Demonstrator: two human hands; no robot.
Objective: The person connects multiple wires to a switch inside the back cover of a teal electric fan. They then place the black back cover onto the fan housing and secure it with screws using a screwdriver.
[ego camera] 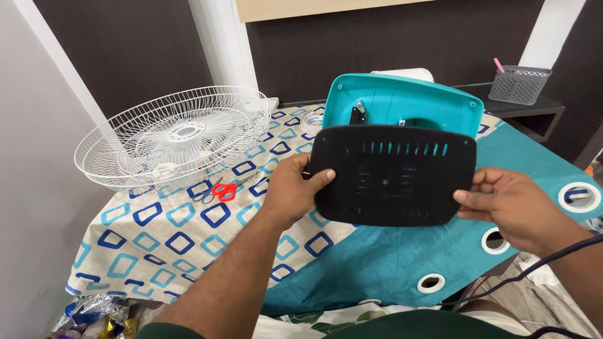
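While both hands grip it by its short ends, left hand (290,191) and right hand (507,202) closed on either side, one black vented cover plate (392,176) faces the camera, long axis level, just before one teal fan base (402,103). Left of the plate lie one white wire fan grille (176,135) and one pair of red scissors (223,190).

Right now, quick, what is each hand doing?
Left hand: closed on the left edge of the black vented panel.
Right hand: closed on the same panel's right edge, holding it in front of the teal fan base.
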